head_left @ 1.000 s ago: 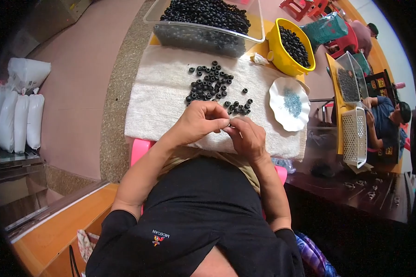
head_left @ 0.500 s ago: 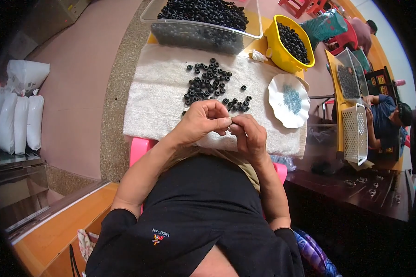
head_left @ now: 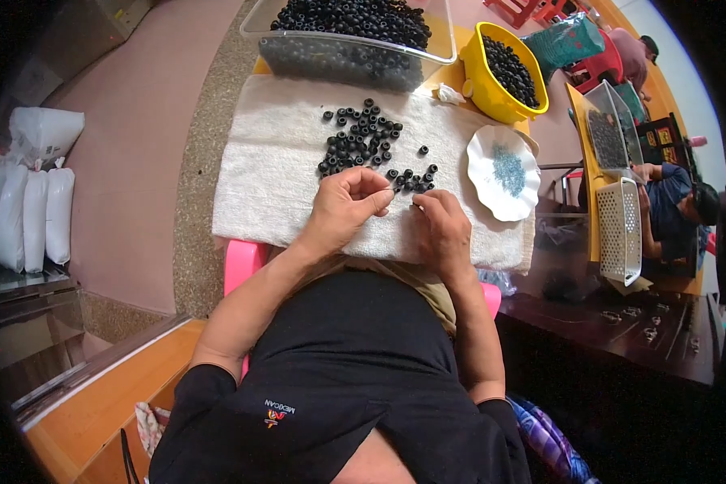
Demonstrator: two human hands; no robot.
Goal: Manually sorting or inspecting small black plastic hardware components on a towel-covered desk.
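My left hand (head_left: 348, 208) is closed in a pinch over the white towel (head_left: 266, 181), thumb against forefinger. Whatever sits between those fingertips is too small to make out. To its right my right hand (head_left: 444, 232) also pinches, with a tiny dark bit showing at the fingertips that I cannot name. The two hands are apart. Just beyond them lies a loose pile of small black ring-shaped pieces with holes (head_left: 363, 139). A few more sit close by the fingertips. A white scalloped dish (head_left: 480, 177) holds tiny bluish, clear bits (head_left: 509, 170) at the right.
A clear plastic bin (head_left: 339, 64) full of black pieces stands at the towel's far edge, beside a yellow tub (head_left: 477, 81) of the same. Crumpled tissue (head_left: 450, 95) lies between them. Off right, another person (head_left: 676, 194) sits at a table with a white perforated basket (head_left: 619, 234).
My hands were together at the fingertips and have now come apart. The right hand has moved slightly right; the left has shifted a little left.
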